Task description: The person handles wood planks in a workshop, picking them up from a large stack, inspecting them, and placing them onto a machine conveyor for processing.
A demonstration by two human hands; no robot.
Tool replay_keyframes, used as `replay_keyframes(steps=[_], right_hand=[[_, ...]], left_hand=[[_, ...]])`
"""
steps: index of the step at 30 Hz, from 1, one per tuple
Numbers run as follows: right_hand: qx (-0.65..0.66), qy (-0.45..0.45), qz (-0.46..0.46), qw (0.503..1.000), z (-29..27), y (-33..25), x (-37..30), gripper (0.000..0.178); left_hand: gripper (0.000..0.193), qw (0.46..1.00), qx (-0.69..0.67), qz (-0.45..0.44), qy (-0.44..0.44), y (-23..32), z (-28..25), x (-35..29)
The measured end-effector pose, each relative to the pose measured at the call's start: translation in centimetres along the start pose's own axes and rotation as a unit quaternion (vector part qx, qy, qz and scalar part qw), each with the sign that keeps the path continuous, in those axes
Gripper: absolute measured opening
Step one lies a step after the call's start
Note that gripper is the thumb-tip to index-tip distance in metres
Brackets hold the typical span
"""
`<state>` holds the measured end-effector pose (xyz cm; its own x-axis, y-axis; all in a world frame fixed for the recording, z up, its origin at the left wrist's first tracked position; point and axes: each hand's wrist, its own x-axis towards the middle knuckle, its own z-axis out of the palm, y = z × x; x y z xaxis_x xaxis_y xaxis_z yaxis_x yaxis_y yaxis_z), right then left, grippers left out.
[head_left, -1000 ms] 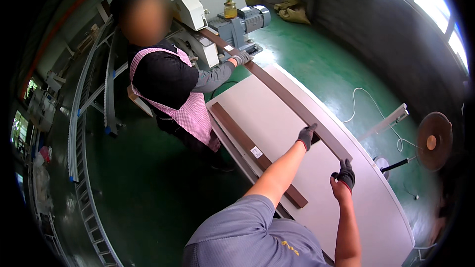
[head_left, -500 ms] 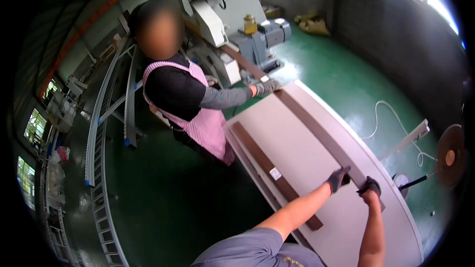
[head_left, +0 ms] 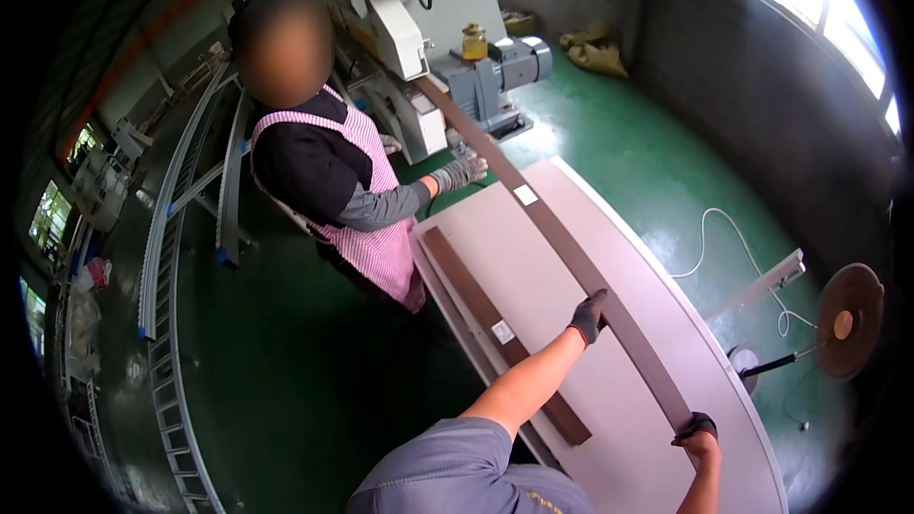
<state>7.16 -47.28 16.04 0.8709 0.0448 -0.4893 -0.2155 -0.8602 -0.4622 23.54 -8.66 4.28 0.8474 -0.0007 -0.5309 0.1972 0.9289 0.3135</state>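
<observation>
A long brown board (head_left: 562,233) with a white label runs from the grey machine (head_left: 476,9) down across a pale table (head_left: 486,228). My left hand (head_left: 588,316), in a dark glove, grips the board's left edge at about mid-table. At its near end, my gloved right hand (head_left: 700,428) is closed round the board; its fingers underneath are partly hidden. A second, shorter brown board (head_left: 505,331), also labelled, lies on the table to the left of my left arm. A co-worker's gloved hand (head_left: 461,172) hovers beside the long board, apart from it.
A co-worker in a pink striped apron (head_left: 376,247) stands at the table's far left corner. Metal roller conveyors (head_left: 171,324) stretch along the left. At the right are a round brown disc on a stand (head_left: 849,322) and a white cable (head_left: 705,238) on the green floor.
The long board has slid toward me, away from the machine. My left hand has shifted farther up along it, my right hand nearer to me. The co-worker's hand has let go of the board.
</observation>
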Motion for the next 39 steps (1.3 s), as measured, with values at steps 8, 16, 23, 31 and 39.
replay_keyframes(steps=[8, 16, 23, 31, 39], right_hand=[[0.193, 0.044, -0.193, 0.961, 5.7, -3.4, 0.1, 0.028], [-0.021, 0.176, -0.074, 0.981, 10.5, -0.9, -12.9, 0.038], [0.071, 0.414, -0.159, 0.893, 9.8, 6.6, -23.4, 0.032], [-0.028, 0.462, -0.176, 0.869, 8.0, -2.6, -33.8, 0.023], [0.71, 0.446, -0.196, 0.508, 4.0, -11.7, -28.5, 0.074]], left_hand=[[0.03, 0.983, 0.04, -0.153, -0.098, -8.5, -1.2, -14.7], [0.031, 0.989, -0.013, -0.03, -0.145, 0.9, -2.9, -13.4], [0.047, 0.996, -0.083, -0.031, -0.016, 4.0, 0.7, -13.3], [0.025, 0.883, -0.242, -0.135, -0.38, -2.4, 11.4, -17.1], [0.048, 0.792, -0.207, -0.24, -0.523, -8.1, 20.9, -27.3]])
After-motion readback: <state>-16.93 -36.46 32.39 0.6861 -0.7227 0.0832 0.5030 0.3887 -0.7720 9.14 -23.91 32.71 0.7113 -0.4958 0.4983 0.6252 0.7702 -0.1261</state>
